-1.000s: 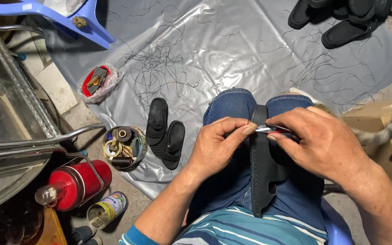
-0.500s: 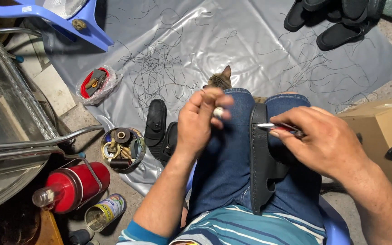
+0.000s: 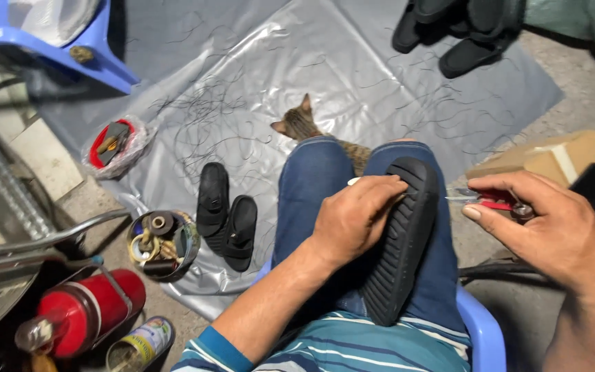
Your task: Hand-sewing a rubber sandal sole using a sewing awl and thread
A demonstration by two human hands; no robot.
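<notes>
By red cylinder [image 3: 84,313], tin [image 3: 162,244] w/ spools.

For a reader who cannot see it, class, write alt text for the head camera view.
A seated person's left hand presses a black ridged rubber sandal sole against their blue-jeaned lap, while the right hand holds a small red-handled cutting tool beside it. A striped tabby cat sits past the knees on a thread-strewn grey plastic sheet.

Left hand [image 3: 354,219] lies palm-down, fingers curled in a loose grip; right hand [image 3: 552,227] pinches, thumb extended.
</notes>
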